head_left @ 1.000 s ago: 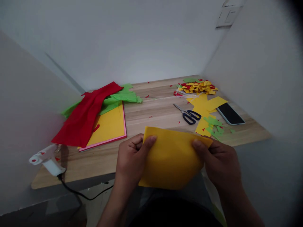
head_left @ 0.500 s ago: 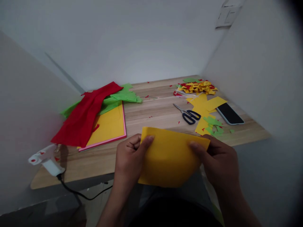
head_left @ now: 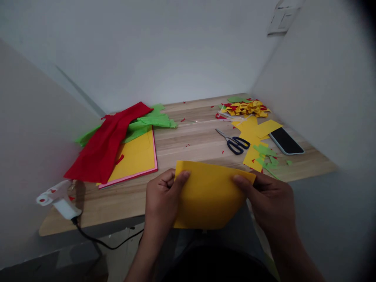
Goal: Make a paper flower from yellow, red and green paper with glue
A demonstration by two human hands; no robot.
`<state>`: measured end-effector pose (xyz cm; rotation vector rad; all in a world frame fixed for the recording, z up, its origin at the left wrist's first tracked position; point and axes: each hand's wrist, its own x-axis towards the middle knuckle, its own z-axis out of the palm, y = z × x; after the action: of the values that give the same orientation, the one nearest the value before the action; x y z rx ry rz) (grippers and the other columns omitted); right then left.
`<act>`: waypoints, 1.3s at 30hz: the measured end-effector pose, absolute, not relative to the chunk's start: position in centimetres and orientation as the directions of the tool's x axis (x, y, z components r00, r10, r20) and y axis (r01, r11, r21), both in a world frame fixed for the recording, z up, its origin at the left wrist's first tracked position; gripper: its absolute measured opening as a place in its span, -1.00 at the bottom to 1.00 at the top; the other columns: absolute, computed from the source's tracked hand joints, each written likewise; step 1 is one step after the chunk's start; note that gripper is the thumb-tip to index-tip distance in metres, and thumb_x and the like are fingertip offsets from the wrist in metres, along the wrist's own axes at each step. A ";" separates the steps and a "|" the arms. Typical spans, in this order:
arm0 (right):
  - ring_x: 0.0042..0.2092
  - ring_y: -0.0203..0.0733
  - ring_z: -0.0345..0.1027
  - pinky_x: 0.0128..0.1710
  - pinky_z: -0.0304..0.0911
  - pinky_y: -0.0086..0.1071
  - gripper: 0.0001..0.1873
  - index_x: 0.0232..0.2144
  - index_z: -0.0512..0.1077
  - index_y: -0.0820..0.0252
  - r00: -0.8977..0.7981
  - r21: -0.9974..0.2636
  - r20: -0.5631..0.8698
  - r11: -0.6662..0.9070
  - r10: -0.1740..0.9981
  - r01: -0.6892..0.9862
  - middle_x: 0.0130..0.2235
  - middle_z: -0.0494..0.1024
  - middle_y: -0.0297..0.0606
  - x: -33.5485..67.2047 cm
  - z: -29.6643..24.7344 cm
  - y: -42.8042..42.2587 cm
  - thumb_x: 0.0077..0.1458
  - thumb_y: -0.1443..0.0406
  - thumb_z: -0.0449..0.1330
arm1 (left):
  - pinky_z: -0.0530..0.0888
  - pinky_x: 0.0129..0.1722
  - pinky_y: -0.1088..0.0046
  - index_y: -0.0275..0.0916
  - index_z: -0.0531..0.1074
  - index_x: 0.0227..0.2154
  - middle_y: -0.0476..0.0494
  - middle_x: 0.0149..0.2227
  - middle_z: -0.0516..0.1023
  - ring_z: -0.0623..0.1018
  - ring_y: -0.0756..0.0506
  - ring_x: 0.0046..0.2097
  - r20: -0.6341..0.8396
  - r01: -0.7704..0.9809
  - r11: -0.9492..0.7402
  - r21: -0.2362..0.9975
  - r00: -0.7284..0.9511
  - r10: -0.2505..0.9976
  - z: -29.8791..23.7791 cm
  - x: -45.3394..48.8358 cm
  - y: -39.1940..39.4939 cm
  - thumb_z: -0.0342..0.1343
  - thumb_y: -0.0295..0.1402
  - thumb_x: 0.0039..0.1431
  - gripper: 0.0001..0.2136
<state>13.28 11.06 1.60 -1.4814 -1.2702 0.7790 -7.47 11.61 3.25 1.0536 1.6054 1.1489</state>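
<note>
I hold a folded sheet of yellow paper (head_left: 210,196) over the near edge of the wooden table (head_left: 190,145). My left hand (head_left: 163,197) pinches its upper left corner, thumb on top. On the upper right corner my right hand (head_left: 270,203) pinches the same way. Both hands are closed on the sheet. The lower part of the paper hangs over my lap.
Black-handled scissors (head_left: 235,143) lie right of centre, beside yellow and green paper scraps (head_left: 258,150) and a dark phone (head_left: 285,141). A heap of cut yellow and red pieces (head_left: 245,108) sits at the back right. Red paper (head_left: 107,143), green paper (head_left: 152,119) and a yellow sheet (head_left: 136,156) lie left. A white glue gun (head_left: 58,199) rests at the left edge.
My hands have drawn slightly closer together on the yellow paper, and the sheet looks a little narrower and lower than a second ago.
</note>
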 end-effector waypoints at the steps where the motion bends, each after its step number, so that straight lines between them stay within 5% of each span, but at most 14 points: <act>1: -0.55 -0.25 0.33 -0.63 0.21 -0.47 -0.68 -0.58 0.59 0.14 0.240 -0.945 0.126 0.043 0.963 0.325 -0.61 0.49 -0.33 13.3 1.6 11.0 0.03 0.06 0.34 | 0.20 -0.62 0.56 -0.22 0.37 -0.63 0.03 -0.64 0.30 0.25 0.05 -0.58 -0.170 0.143 0.212 0.967 -0.263 0.950 3.3 -7.4 11.6 0.21 -0.11 0.01 -0.69; 24: -0.45 -0.20 0.33 -0.51 0.15 -0.40 -0.56 -0.64 0.43 0.17 0.125 -0.947 0.046 0.003 0.991 0.323 -0.55 0.47 -0.31 13.0 1.2 11.7 0.12 0.01 0.23 | 0.11 -0.61 0.58 -0.23 0.32 -0.65 0.09 -0.66 0.17 0.16 0.08 -0.59 -0.203 0.154 0.260 0.953 -0.310 0.929 3.4 -7.8 11.6 0.23 -0.07 -0.10 -0.66; 30: -0.44 -0.17 0.37 -0.48 0.23 -0.35 -0.59 -0.48 0.53 0.21 0.100 -0.932 0.022 -0.016 0.995 0.363 -0.48 0.55 -0.26 12.9 0.0 13.7 0.15 0.00 0.20 | 0.14 -0.60 0.56 -0.22 0.36 -0.58 0.08 -0.66 0.22 0.19 0.07 -0.60 -0.178 0.166 0.231 0.959 -0.283 0.942 1.6 -8.0 12.7 0.20 -0.04 -0.01 -0.66; 35: -0.06 0.04 0.47 0.01 0.36 -0.02 -0.59 0.01 0.48 0.23 0.139 -0.760 0.359 0.202 0.923 0.618 -0.01 0.59 -0.04 11.1 -0.2 15.1 0.18 0.15 0.18 | 0.17 -0.57 0.53 -0.23 0.38 -0.56 0.01 -0.62 0.35 0.30 0.01 -0.56 -0.030 0.435 0.169 0.885 -0.308 0.951 -2.5 -8.5 16.4 0.07 -0.07 0.17 -0.65; 39: 0.19 0.05 0.33 0.23 0.22 -0.02 -0.58 0.12 0.43 0.27 -0.253 -0.526 0.399 0.446 0.881 0.724 0.14 0.52 0.00 7.3 -0.2 14.7 0.29 0.25 0.04 | 0.18 -0.51 0.50 -0.24 0.46 -0.53 -0.05 -0.58 0.46 0.39 -0.04 -0.49 0.032 0.671 0.178 0.720 -0.287 0.957 -5.2 -9.3 19.1 0.02 -0.14 0.22 -0.67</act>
<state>7.28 14.66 -0.22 -1.3400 -2.0450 0.3083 -9.27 19.08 -5.22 1.5312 2.0296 0.8914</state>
